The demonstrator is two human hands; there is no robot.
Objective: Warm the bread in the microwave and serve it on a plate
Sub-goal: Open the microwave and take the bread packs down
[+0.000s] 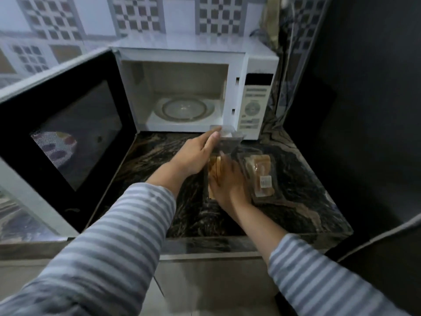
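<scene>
A white microwave (255, 103) stands at the back of the dark marble counter with its black door (68, 137) swung wide open to the left. Its glass turntable (184, 109) is bare. In front of it my left hand (196, 156) grips the top of a clear plastic bread bag (227, 139). My right hand (230, 183) is inside or against the bag, on a slice of bread (213, 167) that is mostly hidden by the hand. A second clear pack of bread (260, 176) with a white label lies on the counter just to the right.
The marble counter (159, 160) ends in a front edge near my forearms. A dark wall or appliance (364, 110) rises at the right. Cables hang behind the microwave's right side. Patterned tiles cover the back wall.
</scene>
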